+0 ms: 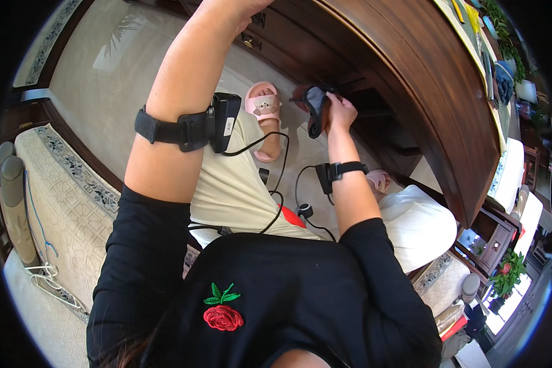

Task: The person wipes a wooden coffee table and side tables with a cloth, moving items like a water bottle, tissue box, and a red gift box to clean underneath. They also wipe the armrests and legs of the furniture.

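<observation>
My right hand (342, 112) grips a soft dark item (317, 108) with a grey face and reddish-brown parts. Its exact kind is unclear, and part of it is blurred. It hangs above the tiled floor, beside a dark recess (372, 103) under a brown wooden table (409, 73). At the top edge of the view, my left hand (246, 10) is largely cut off, so its fingers do not show. Near it on the table's side are dark metal drawer pulls (250, 42).
Black cables (283, 156) run from the straps on my forearms across my lap. Pink slippers (263, 106) are on my feet. Patterned sofa cushions (69, 184) lie to the left, with a tangled white cord (48, 278). Various items cover the tabletop cloth (480, 60).
</observation>
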`<state>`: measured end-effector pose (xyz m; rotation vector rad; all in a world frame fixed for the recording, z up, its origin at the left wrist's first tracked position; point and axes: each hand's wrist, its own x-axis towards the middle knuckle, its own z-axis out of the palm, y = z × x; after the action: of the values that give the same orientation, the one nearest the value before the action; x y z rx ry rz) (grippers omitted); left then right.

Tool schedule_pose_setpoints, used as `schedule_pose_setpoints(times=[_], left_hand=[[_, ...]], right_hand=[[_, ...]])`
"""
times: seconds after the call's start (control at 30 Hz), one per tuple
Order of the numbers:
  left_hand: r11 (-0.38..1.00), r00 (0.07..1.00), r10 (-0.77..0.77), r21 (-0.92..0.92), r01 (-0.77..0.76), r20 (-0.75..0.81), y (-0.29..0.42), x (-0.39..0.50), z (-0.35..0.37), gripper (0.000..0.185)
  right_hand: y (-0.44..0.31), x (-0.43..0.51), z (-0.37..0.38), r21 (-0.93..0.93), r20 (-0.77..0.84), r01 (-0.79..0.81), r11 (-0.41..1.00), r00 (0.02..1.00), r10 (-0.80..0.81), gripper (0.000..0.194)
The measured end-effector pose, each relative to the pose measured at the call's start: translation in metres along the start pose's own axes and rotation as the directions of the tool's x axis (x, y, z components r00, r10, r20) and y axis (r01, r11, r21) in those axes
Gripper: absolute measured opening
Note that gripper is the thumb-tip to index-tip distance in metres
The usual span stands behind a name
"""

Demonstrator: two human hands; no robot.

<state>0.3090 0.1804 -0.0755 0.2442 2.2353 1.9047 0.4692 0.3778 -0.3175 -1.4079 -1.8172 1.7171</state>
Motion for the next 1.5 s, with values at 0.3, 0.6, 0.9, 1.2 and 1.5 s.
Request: schedule_pose_setpoints(times=[0.3, 0.6, 0.9, 1.2, 1.5], left_hand=[[0.999, 0.999, -0.051, 0.004, 0.051, -0.010, 0.004, -0.005, -0.004, 0.029], [0.996, 0.999, -0.037, -0.082, 0.036, -0.016, 0.002, -0.008, -0.008, 0.031], [0.997, 1.000, -0.019, -0.076, 0.018, -0.010, 0.008, -0.009, -0.001, 0.032], [0.995, 1.000, 0.008, -0.099, -0.011, -0.031, 0.000, -0.009, -0.010, 0.039], [0.996, 0.997, -0.068, -0.052, 0.067, -0.020, 0.002, -0.011, -0.012, 0.044]], right_hand=[[-0.060, -0.030, -0.059, 0.141, 0.014, 0.499, 0.855, 0.862, -0.506, 0.029], [-0.044, -0.024, -0.012, -0.051, 0.002, 0.289, 0.956, 0.957, -0.289, 0.037], [-0.060, -0.038, -0.009, 0.178, -0.009, 0.023, 0.984, 1.000, -0.022, 0.032], [-0.053, -0.018, -0.023, -0.205, -0.040, 0.522, 0.828, 0.840, -0.540, 0.043], [-0.067, -0.025, -0.033, 0.135, -0.018, 0.544, 0.828, 0.837, -0.547, 0.040]])
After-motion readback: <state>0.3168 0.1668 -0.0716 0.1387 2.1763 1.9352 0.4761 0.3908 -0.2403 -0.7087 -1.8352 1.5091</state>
